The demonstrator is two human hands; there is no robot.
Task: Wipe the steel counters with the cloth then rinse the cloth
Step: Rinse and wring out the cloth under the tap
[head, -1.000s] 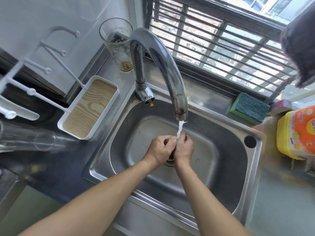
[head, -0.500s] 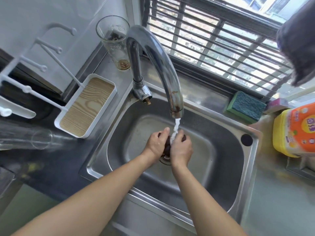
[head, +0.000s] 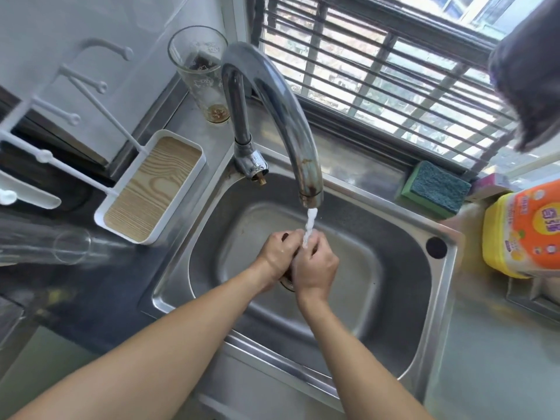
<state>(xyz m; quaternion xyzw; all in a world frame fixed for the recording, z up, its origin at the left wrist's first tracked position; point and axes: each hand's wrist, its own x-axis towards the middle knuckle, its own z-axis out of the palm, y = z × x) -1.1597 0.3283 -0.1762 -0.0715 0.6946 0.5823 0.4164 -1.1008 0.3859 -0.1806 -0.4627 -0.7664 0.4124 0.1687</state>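
While water streams from the curved steel tap (head: 272,116), left hand (head: 277,257) and right hand (head: 315,268) clench together on a dark bunched cloth (head: 285,237), its axis hidden, over the steel sink (head: 394,298)

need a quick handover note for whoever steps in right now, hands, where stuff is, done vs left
Left hand: closed on the cloth, over the sink drain.
Right hand: closed against the left, gripping the same cloth; only a dark bit of it shows between the fingers.
Faucet is running, the stream landing on the hands and cloth inside the sink.
Done: rinsing is under way; whether the counters were wiped cannot be told from this view.
Left: finish rinsing, wring the cloth, shut off the water.
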